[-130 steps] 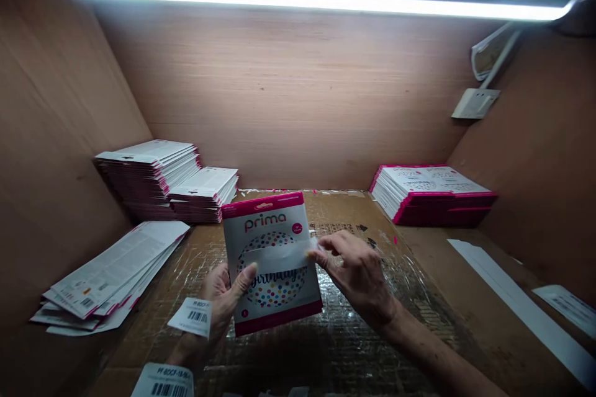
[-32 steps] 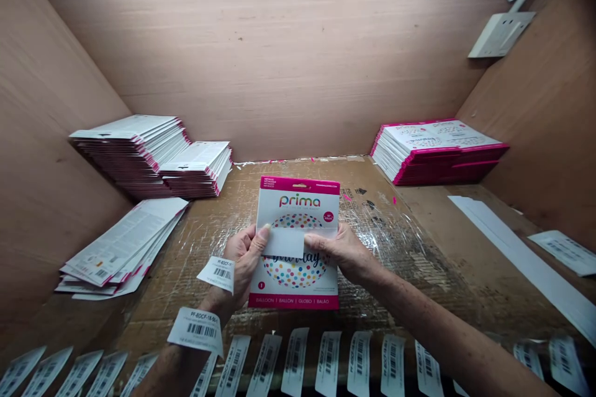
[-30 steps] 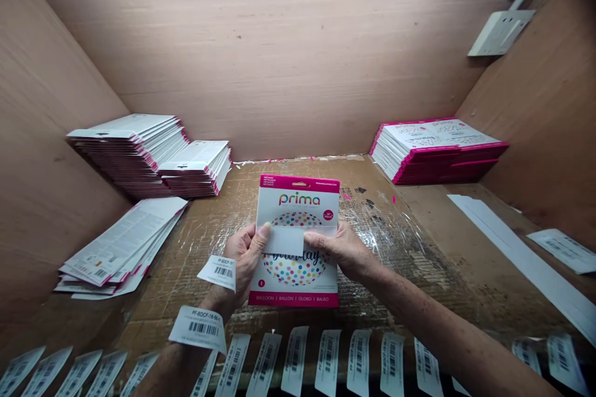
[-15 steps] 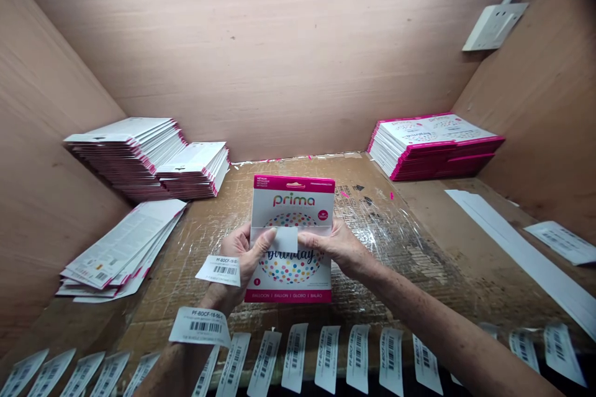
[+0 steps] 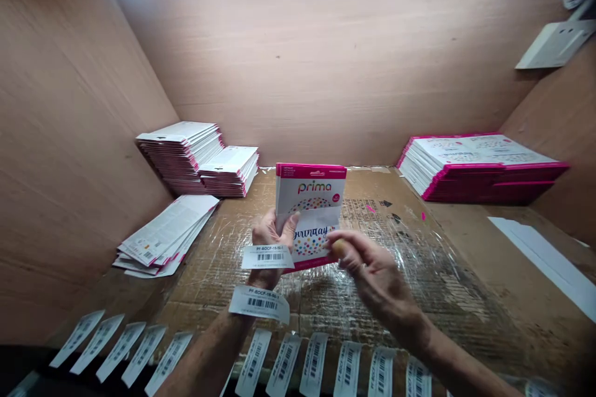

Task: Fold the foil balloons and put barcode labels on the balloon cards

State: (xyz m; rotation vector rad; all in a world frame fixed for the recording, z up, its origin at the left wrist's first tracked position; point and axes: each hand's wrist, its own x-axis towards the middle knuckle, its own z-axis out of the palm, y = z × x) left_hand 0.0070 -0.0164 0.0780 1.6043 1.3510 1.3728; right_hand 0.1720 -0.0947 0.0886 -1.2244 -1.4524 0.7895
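Observation:
Upright over the cardboard surface is a bundle of balloon packets (image 5: 314,242), white with pink edges, marked "prima". A white paper band (image 5: 321,218) lies across its front. My left hand (image 5: 274,232) grips the bundle by its left side, thumb in front on the band. Two barcode labels hang on that arm: an upper label (image 5: 267,257) at the back of the hand and a lower label (image 5: 259,304) at the wrist. My right hand (image 5: 372,267) is by the bundle's lower right corner, fingers curled and thumb pressed in; whatever it pinches, if anything, cannot be made out.
Stacked packets (image 5: 184,164) stand at the back left, with loose packets (image 5: 167,236) before them. More packets (image 5: 484,167) are piled at the back right. White paper strips (image 5: 540,260) lie at right. Barcode labels (image 5: 284,363) line the front edge. Wooden walls enclose the cardboard (image 5: 223,248).
My right hand has let go of the band and moved down to the right of the bundle. The left hand keeps its hold, and the bundle has turned slightly. The view has shifted.

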